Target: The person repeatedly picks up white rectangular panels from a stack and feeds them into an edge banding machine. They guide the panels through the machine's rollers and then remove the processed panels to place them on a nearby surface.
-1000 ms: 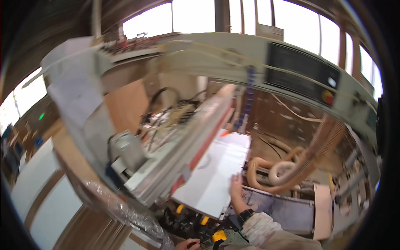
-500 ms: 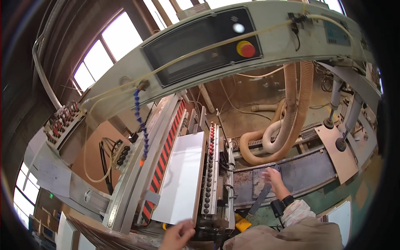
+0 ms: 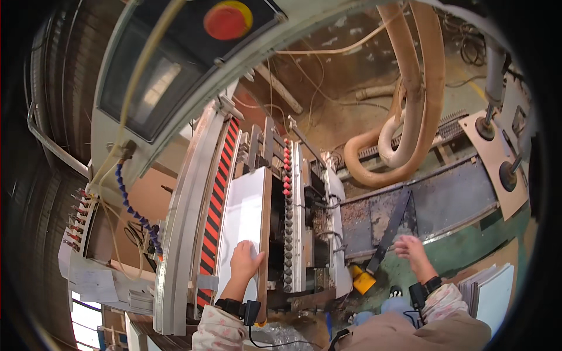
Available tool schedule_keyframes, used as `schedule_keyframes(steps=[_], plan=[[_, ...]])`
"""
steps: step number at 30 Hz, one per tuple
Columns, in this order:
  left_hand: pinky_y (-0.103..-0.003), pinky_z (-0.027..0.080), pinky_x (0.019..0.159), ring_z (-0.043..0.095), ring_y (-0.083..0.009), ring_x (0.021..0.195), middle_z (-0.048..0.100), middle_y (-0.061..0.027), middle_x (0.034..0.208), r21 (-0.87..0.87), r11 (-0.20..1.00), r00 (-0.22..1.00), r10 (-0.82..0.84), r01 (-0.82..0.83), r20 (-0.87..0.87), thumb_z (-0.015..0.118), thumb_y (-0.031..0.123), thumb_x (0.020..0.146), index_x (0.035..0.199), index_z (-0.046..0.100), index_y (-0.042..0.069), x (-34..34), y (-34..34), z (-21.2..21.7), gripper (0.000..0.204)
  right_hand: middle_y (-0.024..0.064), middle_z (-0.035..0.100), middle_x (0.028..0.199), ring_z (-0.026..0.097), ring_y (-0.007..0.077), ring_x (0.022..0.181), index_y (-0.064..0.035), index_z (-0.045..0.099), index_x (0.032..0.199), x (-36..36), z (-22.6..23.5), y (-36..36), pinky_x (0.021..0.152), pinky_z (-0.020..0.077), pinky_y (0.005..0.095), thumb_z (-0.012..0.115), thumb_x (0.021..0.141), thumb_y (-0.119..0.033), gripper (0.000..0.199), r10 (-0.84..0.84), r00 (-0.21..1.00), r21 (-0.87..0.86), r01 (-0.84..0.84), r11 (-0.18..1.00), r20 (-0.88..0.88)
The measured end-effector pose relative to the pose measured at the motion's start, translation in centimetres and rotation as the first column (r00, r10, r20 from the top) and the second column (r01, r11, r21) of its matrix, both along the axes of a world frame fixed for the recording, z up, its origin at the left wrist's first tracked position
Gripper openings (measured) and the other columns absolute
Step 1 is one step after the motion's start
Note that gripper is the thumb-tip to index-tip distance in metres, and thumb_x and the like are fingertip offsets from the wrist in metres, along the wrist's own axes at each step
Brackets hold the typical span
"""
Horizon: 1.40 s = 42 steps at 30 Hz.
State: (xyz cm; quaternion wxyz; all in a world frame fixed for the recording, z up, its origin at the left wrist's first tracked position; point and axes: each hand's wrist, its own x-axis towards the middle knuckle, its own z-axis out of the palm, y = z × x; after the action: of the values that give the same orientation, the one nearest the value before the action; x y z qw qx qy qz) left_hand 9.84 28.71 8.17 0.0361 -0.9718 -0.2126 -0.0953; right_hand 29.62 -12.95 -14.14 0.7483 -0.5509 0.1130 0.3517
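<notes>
A long white panel (image 3: pixel 242 205) lies in the machine between a red-and-black striped strip (image 3: pixel 219 205) and a row of black and red rollers (image 3: pixel 287 216). My left hand (image 3: pixel 246 260) is over the panel's near part and appears to rest on it, fingers stretched forward and thumb toward the right-hand edge. Nothing shows in its grasp. My right hand (image 3: pixel 411 250) hangs in the air just off the grey metal bed (image 3: pixel 448 206), fingers apart and holding nothing. Both wrists wear a black band with a small box.
The control panel (image 3: pixel 181 64) with its red stop button (image 3: pixel 228 20) hangs overhead at left. Beige ribbed hoses (image 3: pixel 404 169) loop down at the back. A dark bar (image 3: pixel 391 231) slants above a yellow part (image 3: pixel 363 280). Stacked boards (image 3: pixel 490 298) stand at right; a blue segmented hose (image 3: pixel 130 202) dangles left.
My left hand has moved forward from the panel's near end to over its surface. My right hand has drawn back off the metal bed. The view has tilted down and shifted.
</notes>
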Motion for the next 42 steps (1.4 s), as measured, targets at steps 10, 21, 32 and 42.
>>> schedule_keyframes(steps=[10, 21, 32, 42], plan=[[-0.037, 0.044, 0.083, 0.052, -0.0306, 0.099, 0.052, -0.0153, 0.109, 0.008, 1.0, 0.998, -0.001, 0.002, -0.069, 0.068, 0.026, 0.068, 0.101, 0.054, -0.001, 1.8, 0.6, 0.7, 0.044, 0.0069, 0.062, 0.089, 0.058, 0.0135, 0.072, -0.0053, 0.05, 0.11, -2.4, -2.8, -0.5, 0.062, 0.0462, 0.0265, 0.049, 0.089, -0.029, 0.031, 0.0, 0.989, -0.101, -0.015, 0.995, -0.149], [-0.038, 0.043, 0.086, 0.042, -0.0321, 0.11, 0.041, -0.0164, 0.118, -0.073, 0.989, 0.989, -0.137, 0.132, -0.064, 0.068, 0.014, 0.063, 0.12, 0.04, 0.004, 3.0, 1.5, 2.8, 0.064, 0.0071, 0.063, 0.092, 0.059, 0.0115, 0.072, -0.0039, 0.053, 0.109, -6.1, -4.4, 14.7, 0.064, 0.0467, 0.0247, 0.053, 0.088, -0.029, 0.033, 0.363, 0.927, 0.074, -0.356, 0.931, -0.099], [-0.03, 0.056, 0.071, 0.05, -0.0213, 0.103, 0.042, -0.0126, 0.114, -0.45, 0.893, 0.991, 0.085, -0.028, 0.108, 0.058, -0.003, 0.064, 0.124, 0.038, 0.001, 1.7, 3.4, 8.9, 0.064, 0.0122, 0.062, 0.095, 0.058, 0.0168, 0.088, 0.0049, 0.039, 0.124, -9.0, 6.9, 31.7, 0.078, 0.0457, 0.0296, 0.062, 0.081, -0.039, 0.066, 0.422, 0.85, 0.331, -0.515, 0.791, 0.315], [-0.045, 0.041, 0.091, 0.046, -0.0312, 0.109, 0.05, -0.0121, 0.111, -0.086, 0.923, 0.911, -0.385, 0.376, -0.146, 0.061, 0.0, 0.059, 0.105, 0.056, 0.006, 3.9, 2.5, 7.1, 0.046, 0.0189, 0.052, 0.111, 0.058, 0.0203, 0.09, 0.0001, 0.015, 0.137, -9.2, 10.6, 37.1, 0.078, 0.0472, 0.0309, 0.072, 0.073, -0.024, 0.089, 0.247, 0.953, 0.546, -0.304, 0.781, 0.176]])
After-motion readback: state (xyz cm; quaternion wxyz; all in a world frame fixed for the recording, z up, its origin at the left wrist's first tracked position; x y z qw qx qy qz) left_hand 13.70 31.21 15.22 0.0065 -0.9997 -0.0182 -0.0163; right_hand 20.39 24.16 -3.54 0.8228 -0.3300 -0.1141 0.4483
